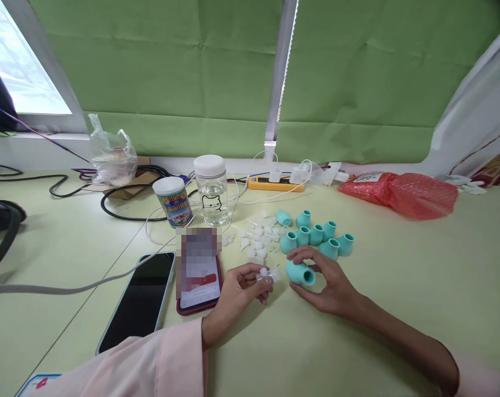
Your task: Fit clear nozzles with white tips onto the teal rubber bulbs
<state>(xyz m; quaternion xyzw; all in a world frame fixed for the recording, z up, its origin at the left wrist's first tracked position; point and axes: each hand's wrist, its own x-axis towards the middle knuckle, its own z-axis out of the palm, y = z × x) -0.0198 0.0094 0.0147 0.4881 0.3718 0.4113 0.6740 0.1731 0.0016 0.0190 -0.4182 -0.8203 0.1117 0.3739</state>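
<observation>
My left hand (245, 284) pinches a small clear plastic fitting (268, 275) with a short side spout. To its right, my right hand (328, 281) grips a teal rubber bulb (300, 272), tilted so its round opening faces me. The fitting and the bulb are close together but apart. Beyond my hands stand several more teal bulbs (316, 234), most with their openings up. Left of these lies a loose pile of small clear and white plastic pieces (258, 236).
Two phones lie at the left, one dark (140, 300) and one lit (200, 286). Behind them stand a lidded cup (173, 203) and a water jar (212, 193). Cables run to an orange power strip (275, 184). A red bubble-wrap package (403, 193) lies back right.
</observation>
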